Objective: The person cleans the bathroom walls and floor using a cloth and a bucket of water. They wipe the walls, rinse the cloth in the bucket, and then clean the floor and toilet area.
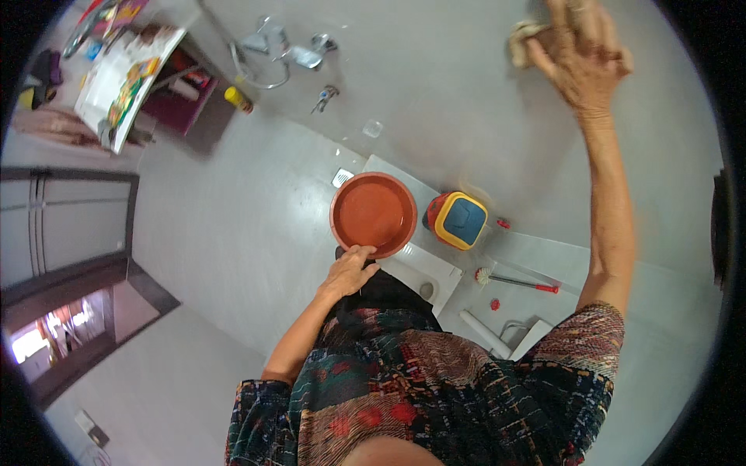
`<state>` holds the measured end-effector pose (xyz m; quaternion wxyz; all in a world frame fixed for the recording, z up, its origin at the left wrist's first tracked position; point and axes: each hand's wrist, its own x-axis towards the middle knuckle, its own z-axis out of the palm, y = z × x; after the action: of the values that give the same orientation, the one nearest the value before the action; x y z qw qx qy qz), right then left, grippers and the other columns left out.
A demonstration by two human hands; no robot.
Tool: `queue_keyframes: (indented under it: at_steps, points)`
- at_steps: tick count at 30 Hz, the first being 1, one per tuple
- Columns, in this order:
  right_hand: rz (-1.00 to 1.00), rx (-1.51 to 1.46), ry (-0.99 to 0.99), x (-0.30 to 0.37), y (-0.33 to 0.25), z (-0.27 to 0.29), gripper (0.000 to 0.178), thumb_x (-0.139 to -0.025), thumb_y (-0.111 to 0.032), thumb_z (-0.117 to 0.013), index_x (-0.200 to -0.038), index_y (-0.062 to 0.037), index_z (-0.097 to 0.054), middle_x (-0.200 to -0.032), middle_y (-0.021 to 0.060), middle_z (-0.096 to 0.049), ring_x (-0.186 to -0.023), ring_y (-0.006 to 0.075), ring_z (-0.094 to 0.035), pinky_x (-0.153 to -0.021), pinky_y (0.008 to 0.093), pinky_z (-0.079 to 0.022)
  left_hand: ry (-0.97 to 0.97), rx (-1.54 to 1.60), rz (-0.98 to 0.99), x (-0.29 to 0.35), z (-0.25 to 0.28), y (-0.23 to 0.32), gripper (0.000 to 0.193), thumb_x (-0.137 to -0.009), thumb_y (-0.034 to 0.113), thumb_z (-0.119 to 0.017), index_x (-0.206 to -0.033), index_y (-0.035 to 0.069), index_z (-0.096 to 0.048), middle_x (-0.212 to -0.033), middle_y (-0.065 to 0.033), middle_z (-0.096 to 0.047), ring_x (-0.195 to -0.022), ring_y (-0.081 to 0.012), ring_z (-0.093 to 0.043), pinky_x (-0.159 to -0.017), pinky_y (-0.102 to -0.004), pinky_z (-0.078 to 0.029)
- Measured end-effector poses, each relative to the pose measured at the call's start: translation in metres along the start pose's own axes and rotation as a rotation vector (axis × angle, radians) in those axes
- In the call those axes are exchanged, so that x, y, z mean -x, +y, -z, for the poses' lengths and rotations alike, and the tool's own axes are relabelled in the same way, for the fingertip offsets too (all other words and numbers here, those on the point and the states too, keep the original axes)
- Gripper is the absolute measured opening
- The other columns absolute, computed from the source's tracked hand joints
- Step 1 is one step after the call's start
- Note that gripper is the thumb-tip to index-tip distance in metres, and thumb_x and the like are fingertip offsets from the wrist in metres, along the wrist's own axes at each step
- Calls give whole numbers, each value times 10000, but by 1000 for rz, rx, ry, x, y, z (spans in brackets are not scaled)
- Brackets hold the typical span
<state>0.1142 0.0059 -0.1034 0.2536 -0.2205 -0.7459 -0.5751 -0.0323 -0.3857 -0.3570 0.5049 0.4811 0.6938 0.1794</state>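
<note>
Cloth [519, 45], beige, bunched, against the grey wall [458, 116], at upper right. Right hand [587, 70] over it, arm extended, thumb on the cloth; fingers partly cut off by the view's edge, so cannot tell how far this grip is closed.

Basin [373, 210], round, red-brown, near centre, well apart from the cloth. Left hand [350, 272] at its near rim; grip pinching the rim, fingers above, thumb on the outer side.

Bin [461, 220], yellow-rimmed with dark lid, just right of basin. Drain [342, 178] just beside basin, upper left. Brush [517, 282], red-ended handle, on floor, right of bin. Tap [325, 97] on wall. Bench [97, 95], white-topped, cluttered, upper left; yellow can [238, 99] near it.
</note>
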Motion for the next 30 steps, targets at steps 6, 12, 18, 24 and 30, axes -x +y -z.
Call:
queue_keyframes:
  at_steps: [6,12,18,24,30]
  points:
    - [-43,29,62,42,11,11,626,-728,-608,-602,-1285,-347,-489,-1316,-45,-430,-1196,155,-383,-953,386,-220,37,-41,-65,-5,31,1,443,-869,296,-576,-1216,34,-494,-1162,-196,-541,-1001,-319,-586,-876,-420,-445]
    - [-573,28,91,49,21,10,699,-780,-513,-593,-1389,-263,-359,-1356,34,-378,-1228,217,-328,-882,379,-220,149,9,-53,-19,44,-26,463,-863,340,-590,-1200,31,-522,-1173,-207,-542,-1047,-358,-548,-882,-417,-441]
    - [-602,-98,-20,52,-57,5,619,-809,-320,-616,-1373,-201,-392,-1322,80,-360,-1264,308,-299,-949,472,-249,-9,9,-112,-17,49,-50,493,-861,339,-605,-1244,45,-508,-1183,-199,-548,-957,-294,-602,-824,-380,-495]
    - [-79,-320,-322,95,-141,14,446,-826,-218,-545,-1271,-227,-507,-1395,-25,-367,-1284,157,-336,-1018,394,-264,-86,-65,-94,2,73,-63,511,-861,381,-601,-1241,52,-512,-1205,-208,-535,-1004,-306,-595,-851,-389,-486]
    - [-415,22,-176,76,-74,29,475,-822,-252,-591,-1283,-202,-486,-1396,3,-387,-1284,200,-362,-1017,412,-216,-56,-29,19,8,95,-113,493,-838,347,-619,-1222,49,-537,-1172,-204,-567,-947,-301,-617,-848,-384,-484]
